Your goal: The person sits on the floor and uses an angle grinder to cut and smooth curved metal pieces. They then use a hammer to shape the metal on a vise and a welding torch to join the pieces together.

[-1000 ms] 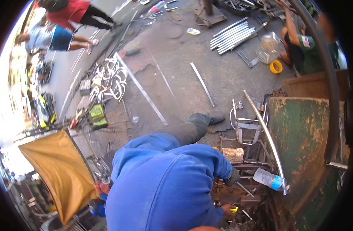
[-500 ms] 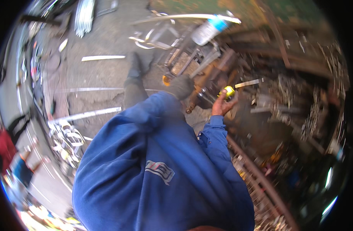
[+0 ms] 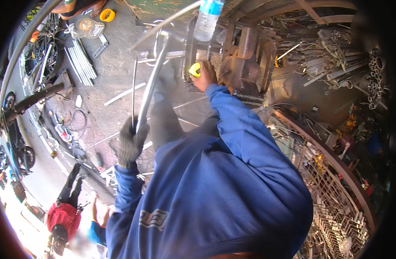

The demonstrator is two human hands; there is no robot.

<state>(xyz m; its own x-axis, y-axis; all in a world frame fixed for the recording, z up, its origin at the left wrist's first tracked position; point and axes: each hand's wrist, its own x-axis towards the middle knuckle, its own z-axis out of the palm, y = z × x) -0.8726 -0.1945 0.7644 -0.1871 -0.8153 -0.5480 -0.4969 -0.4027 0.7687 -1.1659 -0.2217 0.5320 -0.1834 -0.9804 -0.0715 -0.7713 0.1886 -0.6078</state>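
Inside the left grip (image 3: 132,144), clutched metal bars (image 3: 151,84) end unseen; right grip (image 3: 206,77) holds a part-hidden yellow object (image 3: 194,70).

The gloved left hand (image 3: 133,142) now grips a silver tube (image 3: 150,90) at left; the right hand (image 3: 206,76) has brought the yellow tape measure (image 3: 194,70) left of the rusty block (image 3: 236,74).

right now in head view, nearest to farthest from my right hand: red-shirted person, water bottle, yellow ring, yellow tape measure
1. Yellow tape measure, in the right hand
2. Water bottle, above it
3. Yellow ring, upper left
4. Red-shirted person, lower left
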